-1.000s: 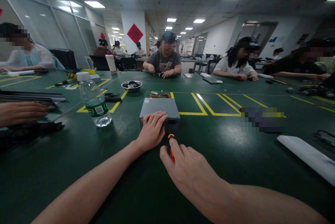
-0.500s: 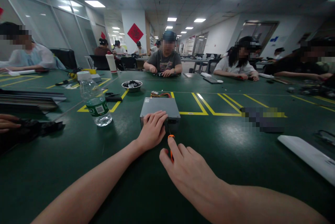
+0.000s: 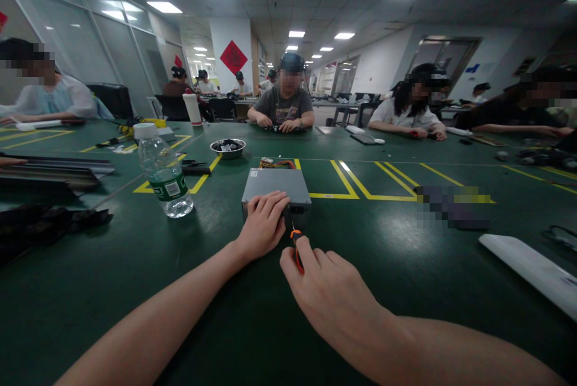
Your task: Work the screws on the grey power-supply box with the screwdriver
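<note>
A grey metal computer power supply [image 3: 279,181] sits on the green table in front of me, its bundle of coloured wires [image 3: 277,164] at the far side. My left hand [image 3: 264,220] grips its near left part, fingers laid over the top edge and the thumb hidden. In my right hand [image 3: 327,281], closed around the handle, is an orange-and-black screwdriver [image 3: 296,242]. Its thin shaft points at the near face of the power supply, below a dark socket [image 3: 296,210]. Whether the tip touches a screw I cannot tell.
A water bottle [image 3: 166,175] stands left of the power supply, with a metal bowl [image 3: 228,147] of small parts behind it. Black parts [image 3: 49,223] lie at the left, a long white object [image 3: 532,272] at the right. A co-worker [image 3: 286,100] sits opposite.
My right hand has shifted slightly right and turned, showing more of the screwdriver's handle and shaft. My left hand stays put. At the left edge, another person's hand has left the black parts.
</note>
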Motion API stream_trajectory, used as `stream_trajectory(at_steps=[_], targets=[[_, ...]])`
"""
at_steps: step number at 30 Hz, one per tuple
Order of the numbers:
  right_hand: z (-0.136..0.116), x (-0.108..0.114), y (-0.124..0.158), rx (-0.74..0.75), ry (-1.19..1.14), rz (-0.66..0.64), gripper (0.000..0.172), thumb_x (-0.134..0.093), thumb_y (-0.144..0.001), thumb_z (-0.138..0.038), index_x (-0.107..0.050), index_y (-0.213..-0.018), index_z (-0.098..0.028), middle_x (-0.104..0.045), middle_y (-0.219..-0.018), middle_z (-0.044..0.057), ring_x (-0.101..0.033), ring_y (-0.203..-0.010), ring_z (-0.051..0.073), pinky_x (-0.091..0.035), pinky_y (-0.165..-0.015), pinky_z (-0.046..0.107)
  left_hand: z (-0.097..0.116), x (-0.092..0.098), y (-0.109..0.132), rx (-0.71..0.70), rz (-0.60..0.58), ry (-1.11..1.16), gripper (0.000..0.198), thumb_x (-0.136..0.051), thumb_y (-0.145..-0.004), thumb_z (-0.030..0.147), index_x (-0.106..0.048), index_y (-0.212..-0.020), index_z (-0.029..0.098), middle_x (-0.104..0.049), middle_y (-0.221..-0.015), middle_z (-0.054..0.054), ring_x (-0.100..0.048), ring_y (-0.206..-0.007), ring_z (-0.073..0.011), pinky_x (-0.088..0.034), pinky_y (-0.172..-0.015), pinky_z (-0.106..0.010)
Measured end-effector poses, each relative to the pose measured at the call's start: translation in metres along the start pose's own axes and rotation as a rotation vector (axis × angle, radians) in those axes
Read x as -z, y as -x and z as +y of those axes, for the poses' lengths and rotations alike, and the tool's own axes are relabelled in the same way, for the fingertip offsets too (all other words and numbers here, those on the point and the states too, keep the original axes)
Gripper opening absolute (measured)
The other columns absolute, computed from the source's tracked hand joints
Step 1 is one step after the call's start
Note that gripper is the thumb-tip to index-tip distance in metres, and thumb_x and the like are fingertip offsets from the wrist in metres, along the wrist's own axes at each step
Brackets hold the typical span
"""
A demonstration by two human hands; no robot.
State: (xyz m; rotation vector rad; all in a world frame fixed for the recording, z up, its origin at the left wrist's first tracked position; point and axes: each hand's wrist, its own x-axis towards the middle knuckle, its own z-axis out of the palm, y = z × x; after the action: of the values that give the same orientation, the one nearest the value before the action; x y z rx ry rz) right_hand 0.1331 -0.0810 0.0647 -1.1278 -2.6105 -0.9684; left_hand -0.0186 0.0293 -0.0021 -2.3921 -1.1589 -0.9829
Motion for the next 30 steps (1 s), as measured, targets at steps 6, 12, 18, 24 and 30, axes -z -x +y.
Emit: stream_trajectory(at_steps=[6,12,18,24,30], targets=[[-0.005,-0.004,-0.001,0.014,-0.034,-0.036,0.020,-0.045,-0.080,-0.013,-0.053,-0.098,-0.014,-0.062,-0.100,0.017,-0.058,-0.061,0.016,-0.041,-0.050,0.027,0.000,-0.001,-0.001,0.024,-0.009,0.004,0.038,-0.041,-0.083,0.017,-0.043,-0.121,0.018,-0.051,-0.125,-0.009,-0.042,-0.118,-0.0217,-0.027,-0.096,-0.040],[-0.007,-0.005,0.002,-0.006,0.031,0.004,0.025,-0.041,-0.078,-0.006,-0.054,-0.098,-0.008,-0.063,-0.090,0.018,-0.058,-0.059,0.017,-0.040,-0.050,0.026,-0.001,-0.002,0.000,0.021,0.001,0.012,0.038,-0.042,-0.083,0.017,-0.043,-0.120,0.017,-0.051,-0.125,-0.009,-0.043,-0.118,-0.0216,-0.027,-0.095,-0.040],[-0.005,-0.006,0.001,-0.037,0.046,0.048,0.025,-0.039,-0.079,-0.004,-0.055,-0.097,-0.007,-0.062,-0.079,0.014,-0.056,-0.056,0.016,-0.038,-0.049,0.026,0.000,-0.002,-0.001,0.020,0.007,0.004,0.037,-0.042,-0.083,0.017,-0.043,-0.120,0.018,-0.052,-0.124,-0.009,-0.043,-0.118,-0.0218,-0.027,-0.094,-0.040],[0.002,-0.008,0.004,-0.053,-0.031,-0.005,0.021,-0.044,-0.078,-0.005,-0.055,-0.094,-0.013,-0.062,-0.083,0.009,-0.058,-0.066,0.018,-0.041,-0.054,0.028,-0.001,-0.002,-0.004,0.057,0.017,-0.017,0.033,-0.042,-0.083,0.016,-0.045,-0.116,0.020,-0.055,-0.120,-0.007,-0.047,-0.114,-0.0199,-0.023,-0.096,-0.041],[0.005,-0.022,0.018,-0.065,-0.056,-0.003,0.029,-0.045,-0.078,-0.004,-0.052,-0.105,-0.009,-0.064,-0.086,0.009,-0.060,-0.068,0.017,-0.041,-0.056,0.027,-0.002,-0.001,-0.005,0.107,0.004,-0.019,0.033,-0.044,-0.082,0.018,-0.046,-0.115,0.019,-0.054,-0.119,-0.008,-0.048,-0.108,-0.0213,-0.029,-0.087,-0.039]])
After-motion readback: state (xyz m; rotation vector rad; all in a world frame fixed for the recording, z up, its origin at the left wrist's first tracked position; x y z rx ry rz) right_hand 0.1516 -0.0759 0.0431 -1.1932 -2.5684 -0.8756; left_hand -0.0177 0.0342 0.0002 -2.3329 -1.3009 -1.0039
